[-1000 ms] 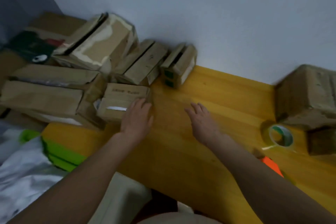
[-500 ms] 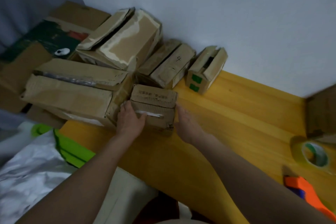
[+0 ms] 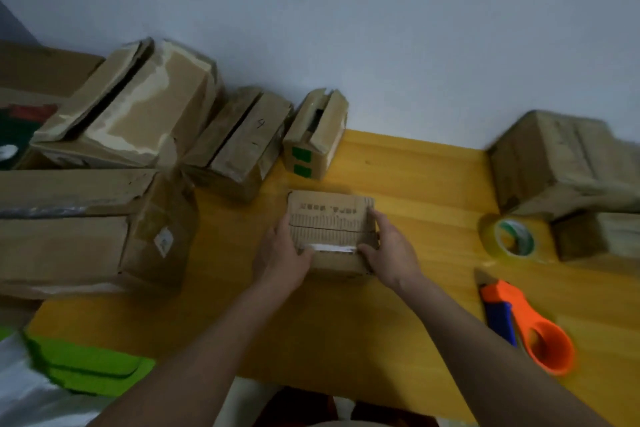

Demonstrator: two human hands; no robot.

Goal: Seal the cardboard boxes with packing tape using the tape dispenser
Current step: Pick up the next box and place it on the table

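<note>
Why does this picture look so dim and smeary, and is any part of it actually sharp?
Head view: dim, bluish room light; the stacked boxes at right are smeared by motion blur; the small box between both hands is sharper, though its print stays unreadable; wide-angle lens bends the table edge.

Person, two limbs in view. Left hand and right hand: bare, no rings or gloves. Behind the fingers, both forearms bare, sleeveless to the frame edge.

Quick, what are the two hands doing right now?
Left hand: holding the left side of the small cardboard box, fingers curled round it.
Right hand: holding the same box's right side.
</note>
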